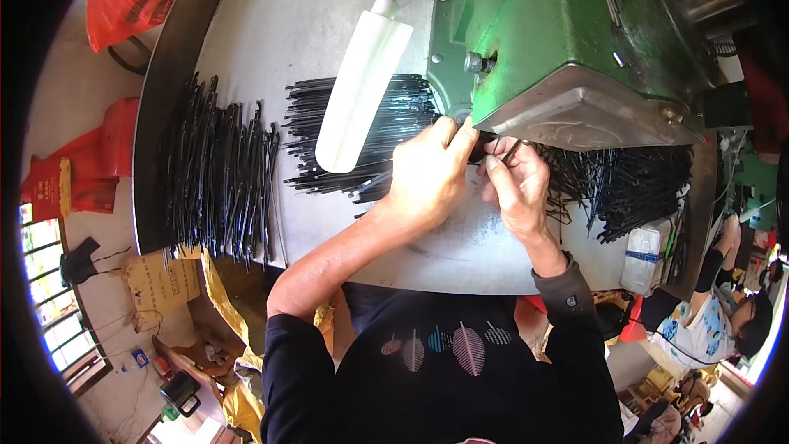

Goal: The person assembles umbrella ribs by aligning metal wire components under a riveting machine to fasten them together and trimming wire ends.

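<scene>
Two hands close together, left hand point(427, 173), right hand point(514, 185) pinching black strip point(511, 150) under green press point(567, 41)

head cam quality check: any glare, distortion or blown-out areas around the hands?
Head view: strong fisheye, the table edge bows and corners go black; daylight is bright and even, the left hand and right hand are sharp; glossy highlights on the black rods; the white lamp head reads near blown-out; the window at lower left is overexposed.

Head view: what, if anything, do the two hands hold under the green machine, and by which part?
The right hand pinches a thin black wire piece near its lower end. The left hand reaches the machine edge; what its fingers hold cannot be told.
</scene>
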A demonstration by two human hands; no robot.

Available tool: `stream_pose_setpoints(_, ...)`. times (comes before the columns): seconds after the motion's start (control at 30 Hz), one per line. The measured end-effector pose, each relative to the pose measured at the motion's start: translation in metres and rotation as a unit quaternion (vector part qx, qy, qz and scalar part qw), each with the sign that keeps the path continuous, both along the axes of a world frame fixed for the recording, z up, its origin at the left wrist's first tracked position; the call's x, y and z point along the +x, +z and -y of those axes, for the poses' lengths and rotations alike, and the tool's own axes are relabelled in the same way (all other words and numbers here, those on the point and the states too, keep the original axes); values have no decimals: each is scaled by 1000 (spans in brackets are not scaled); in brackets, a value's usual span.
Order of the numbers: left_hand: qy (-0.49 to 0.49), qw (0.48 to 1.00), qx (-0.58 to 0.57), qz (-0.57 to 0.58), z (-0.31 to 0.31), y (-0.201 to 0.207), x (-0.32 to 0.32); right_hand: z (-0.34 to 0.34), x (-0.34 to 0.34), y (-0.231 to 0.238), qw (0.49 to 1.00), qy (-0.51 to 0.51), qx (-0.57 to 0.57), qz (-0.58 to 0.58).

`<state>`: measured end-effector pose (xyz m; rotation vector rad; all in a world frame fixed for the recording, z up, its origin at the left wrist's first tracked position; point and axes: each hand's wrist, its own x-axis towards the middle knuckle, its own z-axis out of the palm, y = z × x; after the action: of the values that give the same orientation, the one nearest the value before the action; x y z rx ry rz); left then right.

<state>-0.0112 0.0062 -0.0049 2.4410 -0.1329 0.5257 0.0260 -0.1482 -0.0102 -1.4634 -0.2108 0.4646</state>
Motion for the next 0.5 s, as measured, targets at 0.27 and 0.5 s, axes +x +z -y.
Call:
stream_pose_setpoints(0.27, -12, 925, 377, 45, -8, 20, -4, -13, -3, -4, 999, -5, 48, 5)
stream_pose_setpoints(0.5, -52, 991, -18, -124, -6, 22, -32, 2, -7, -7, 991, -13, 118, -63)
